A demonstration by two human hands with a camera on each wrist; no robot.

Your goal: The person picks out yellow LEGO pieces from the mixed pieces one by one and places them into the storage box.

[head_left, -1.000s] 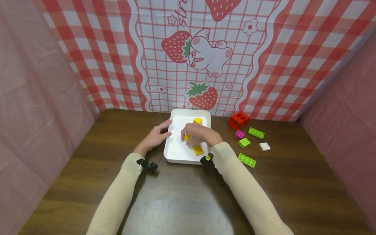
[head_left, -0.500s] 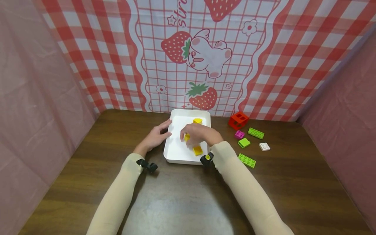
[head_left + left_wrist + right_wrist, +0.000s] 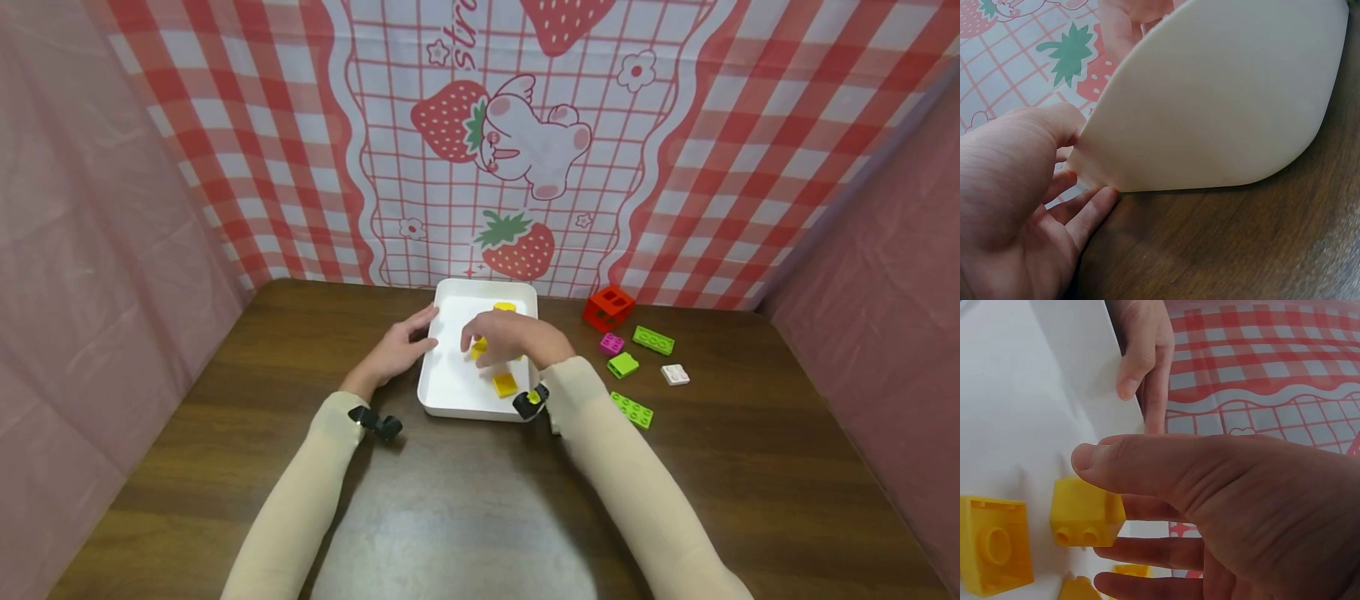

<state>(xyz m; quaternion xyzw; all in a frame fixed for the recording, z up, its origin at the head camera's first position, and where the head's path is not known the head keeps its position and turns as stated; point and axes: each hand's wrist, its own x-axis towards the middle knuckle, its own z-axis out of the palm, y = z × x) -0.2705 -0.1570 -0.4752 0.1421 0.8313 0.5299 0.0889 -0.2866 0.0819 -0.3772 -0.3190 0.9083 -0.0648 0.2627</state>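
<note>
A white tray (image 3: 461,402) lies on the table. At its left wall is my left hand (image 3: 396,350), its thumb over the rim (image 3: 1127,387) and the other fingers against the outside. Over the tray's right half hovers my right hand (image 3: 504,335), its fingers fairly straight and spread. A yellow toy brick (image 3: 1085,512) with studs sits right by the thumb and fingertips. To one side lies a second yellow brick (image 3: 997,544), hollow side showing. Another yellow brick (image 3: 505,384) lies near the tray's front, and a further yellow piece (image 3: 505,307) at its far end, partly hidden.
Right of the tray lie a red frame-like block (image 3: 609,307), a magenta brick (image 3: 611,343), a white brick (image 3: 675,374) and several green bricks (image 3: 653,340). A checked cloth (image 3: 285,167) hangs behind the table. My right sleeve (image 3: 622,467) partly covers one green brick (image 3: 633,410).
My right hand has lifted a little and its fingers have spread from the yellow brick. The right forearm has shifted slightly over the front green brick. The left hand has not moved.
</note>
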